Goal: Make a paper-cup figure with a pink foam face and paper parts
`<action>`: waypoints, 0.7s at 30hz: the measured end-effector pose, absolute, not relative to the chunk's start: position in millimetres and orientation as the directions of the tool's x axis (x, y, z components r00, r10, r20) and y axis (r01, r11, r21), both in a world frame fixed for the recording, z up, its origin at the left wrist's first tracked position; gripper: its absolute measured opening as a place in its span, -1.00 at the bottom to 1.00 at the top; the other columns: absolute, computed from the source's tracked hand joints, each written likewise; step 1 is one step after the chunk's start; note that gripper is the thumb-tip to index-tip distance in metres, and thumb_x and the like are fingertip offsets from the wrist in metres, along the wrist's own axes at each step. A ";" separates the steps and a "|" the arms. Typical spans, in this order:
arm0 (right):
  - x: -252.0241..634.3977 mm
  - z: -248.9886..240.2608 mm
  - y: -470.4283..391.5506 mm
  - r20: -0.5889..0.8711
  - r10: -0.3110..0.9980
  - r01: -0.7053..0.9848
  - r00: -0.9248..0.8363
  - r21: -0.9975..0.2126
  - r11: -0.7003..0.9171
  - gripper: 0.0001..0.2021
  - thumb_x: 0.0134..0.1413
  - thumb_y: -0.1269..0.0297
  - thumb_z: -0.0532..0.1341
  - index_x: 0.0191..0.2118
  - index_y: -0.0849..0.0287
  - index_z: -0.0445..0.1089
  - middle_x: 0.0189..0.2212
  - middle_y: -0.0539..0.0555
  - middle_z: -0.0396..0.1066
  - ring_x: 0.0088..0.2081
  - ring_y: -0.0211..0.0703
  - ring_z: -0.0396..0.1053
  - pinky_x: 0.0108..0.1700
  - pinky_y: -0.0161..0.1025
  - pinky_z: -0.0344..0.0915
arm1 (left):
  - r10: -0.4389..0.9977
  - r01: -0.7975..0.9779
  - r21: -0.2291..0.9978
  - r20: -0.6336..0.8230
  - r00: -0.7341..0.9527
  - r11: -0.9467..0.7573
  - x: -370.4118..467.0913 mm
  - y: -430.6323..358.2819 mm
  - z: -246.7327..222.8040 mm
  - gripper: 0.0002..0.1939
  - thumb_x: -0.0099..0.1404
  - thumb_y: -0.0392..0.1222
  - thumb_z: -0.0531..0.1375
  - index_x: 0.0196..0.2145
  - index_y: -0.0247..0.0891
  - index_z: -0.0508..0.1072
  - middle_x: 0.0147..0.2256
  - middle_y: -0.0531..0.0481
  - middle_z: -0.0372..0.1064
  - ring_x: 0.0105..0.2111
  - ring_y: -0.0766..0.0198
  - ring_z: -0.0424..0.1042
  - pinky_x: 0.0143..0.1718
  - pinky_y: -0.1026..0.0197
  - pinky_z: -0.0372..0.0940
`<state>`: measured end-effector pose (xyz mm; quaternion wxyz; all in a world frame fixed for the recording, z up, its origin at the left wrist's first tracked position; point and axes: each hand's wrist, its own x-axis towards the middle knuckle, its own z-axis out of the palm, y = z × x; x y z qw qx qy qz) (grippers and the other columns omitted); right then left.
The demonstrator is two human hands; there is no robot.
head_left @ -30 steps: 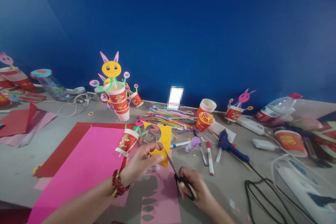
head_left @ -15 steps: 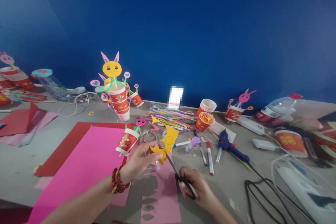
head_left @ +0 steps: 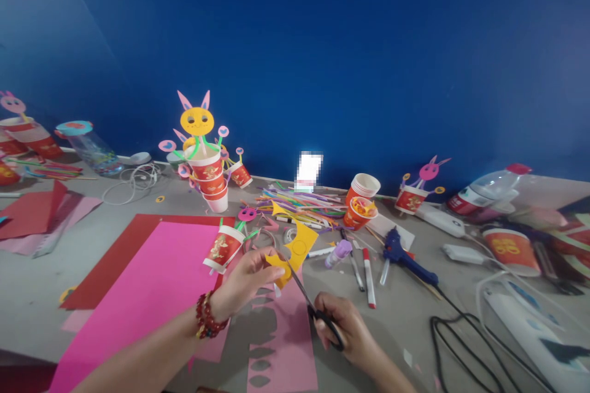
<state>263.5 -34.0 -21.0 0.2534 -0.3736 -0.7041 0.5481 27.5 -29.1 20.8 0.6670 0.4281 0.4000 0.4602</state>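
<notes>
My left hand (head_left: pixel 251 279), with a red bead bracelet at its wrist, pinches a yellow paper (head_left: pixel 303 242) that has scalloped cut edges and a drawn circle. Black-handled scissors (head_left: pixel 328 324) are in my right hand (head_left: pixel 343 325), their blades reaching up-left to the yellow paper beside my left fingertips. Beneath both hands lies a pink paper strip (head_left: pixel 295 344) with rounded notches along its left edge. A red paper cup (head_left: pixel 224 248) leans just above my left hand.
Pink and red sheets (head_left: pixel 138 282) cover the left. Decorated stacked cups (head_left: pixel 212 172) stand behind. Pipe cleaners (head_left: pixel 304 201) lie at the back centre. To the right are markers (head_left: pixel 369 277), a glue stick (head_left: pixel 338 254), a blue glue gun (head_left: pixel 408 261) and black cable (head_left: pixel 454 344).
The yellow paper has shifted and turned slightly to the right in my left fingers. Both hands are in nearly the same places, and the scissors have barely moved.
</notes>
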 end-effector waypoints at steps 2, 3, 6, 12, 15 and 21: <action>263.7 -21.3 -34.3 -0.058 0.805 0.244 -0.591 -0.964 0.110 -0.47 0.07 -0.31 0.09 -0.53 0.08 0.08 -0.76 -0.12 0.18 -0.71 -0.32 0.09 -0.60 -0.35 0.01 | 0.962 -0.251 0.949 -0.130 0.241 0.192 26.5 -28.6 20.3 -0.75 0.17 -0.05 0.31 -0.30 -0.29 0.48 -0.40 0.00 0.36 -0.43 0.31 0.34 -0.40 0.26 0.28; 263.7 -21.2 -34.5 -0.057 0.805 0.241 -0.591 -0.964 0.108 -0.47 0.06 -0.32 0.09 -0.53 0.08 0.08 -0.76 -0.12 0.18 -0.71 -0.32 0.09 -0.59 -0.35 0.02 | 0.965 -0.241 0.954 -0.121 0.232 0.177 26.1 -28.4 20.1 -0.75 0.17 -0.05 0.31 -0.30 -0.29 0.49 -0.40 0.00 0.36 -0.42 0.31 0.34 -0.39 0.27 0.28; 263.6 -20.2 -34.8 -0.053 0.810 0.251 -0.585 -0.961 0.119 -0.46 0.05 -0.33 0.10 -0.54 0.08 0.08 -0.77 -0.11 0.20 -0.70 -0.31 0.09 -0.58 -0.34 0.04 | 0.970 -0.230 0.960 -0.108 0.217 0.158 25.7 -27.9 19.8 -0.75 0.17 -0.05 0.31 -0.29 -0.29 0.50 -0.39 -0.02 0.37 -0.40 0.29 0.35 -0.37 0.26 0.28; 263.9 -20.0 -34.6 -0.053 0.806 0.239 -0.589 -0.965 0.111 -0.45 0.04 -0.34 0.10 -0.54 0.08 0.08 -0.77 -0.12 0.18 -0.71 -0.33 0.06 -0.59 -0.35 0.00 | 0.976 -0.216 0.967 -0.088 0.200 0.132 26.0 -27.4 21.2 -0.77 0.16 -0.07 0.31 -0.30 -0.28 0.51 -0.36 -0.02 0.40 -0.38 0.30 0.35 -0.35 0.27 0.28; 264.0 -20.8 -35.2 -0.054 0.807 0.243 -0.588 -0.963 0.113 -0.46 0.05 -0.32 0.10 -0.54 0.08 0.08 -0.76 -0.12 0.16 -0.71 -0.33 0.06 -0.59 -0.35 -0.01 | 0.978 -0.230 0.966 -0.074 0.195 0.119 26.3 -26.9 21.0 -0.79 0.16 -0.09 0.31 -0.28 -0.27 0.52 -0.36 -0.01 0.41 -0.39 0.31 0.35 -0.35 0.28 0.29; 263.5 -24.1 -35.8 -0.076 0.807 0.243 -0.585 -0.966 0.085 -0.47 0.04 -0.30 0.12 -0.53 0.09 0.09 -0.76 -0.11 0.17 -0.71 -0.32 0.08 -0.59 -0.35 -0.03 | 0.973 -0.264 0.953 -0.091 0.210 0.146 26.9 -26.7 23.0 -0.78 0.16 -0.09 0.31 -0.31 -0.29 0.50 -0.40 0.02 0.38 -0.42 0.34 0.34 -0.38 0.29 0.28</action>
